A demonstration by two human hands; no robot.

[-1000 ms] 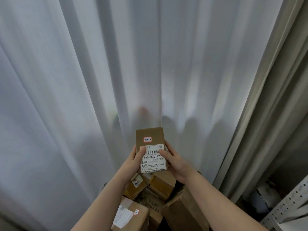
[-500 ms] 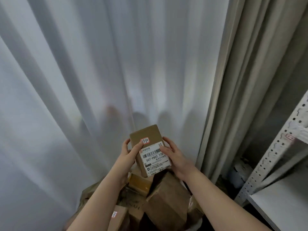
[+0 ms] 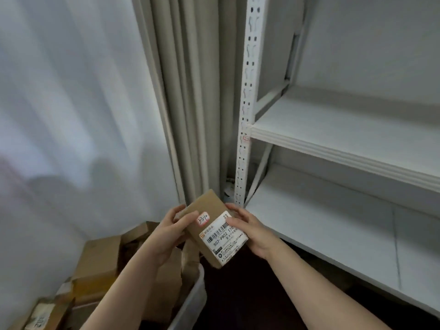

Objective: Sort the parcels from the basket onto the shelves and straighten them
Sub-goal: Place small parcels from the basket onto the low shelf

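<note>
A white sheer curtain (image 3: 71, 103) fills the left half of the frame. On the right stands a white metal shelving unit (image 3: 245, 115) with a perforated upright post. Its upper shelf (image 3: 345, 129) sits at mid-height on the right and its lower shelf (image 3: 321, 225) runs toward the bottom right corner. Between curtain and shelving, in the upper centre, hangs a heavier beige curtain (image 3: 190, 91) in straight folds.

In the lower left is the basket (image 3: 192, 303), its pale plastic rim showing at bottom centre. It is heaped with brown cardboard parcels (image 3: 100, 256) lying at odd angles. Dark floor (image 3: 250, 294) shows between the basket and the shelving.

In the lower centre I hold one small brown parcel (image 3: 204, 203) in the air, above the basket's right edge and just left of the lower shelf, tilted with its far end toward the post. My left hand (image 3: 166, 236) grips its left side, thumb lying on the top face. My right hand (image 3: 254, 232) grips the right side, thumb pressed on the white shipping label (image 3: 226, 236) with its barcode. Just above that label is a small white sticker (image 3: 202, 217) with red handwritten digits.
</note>
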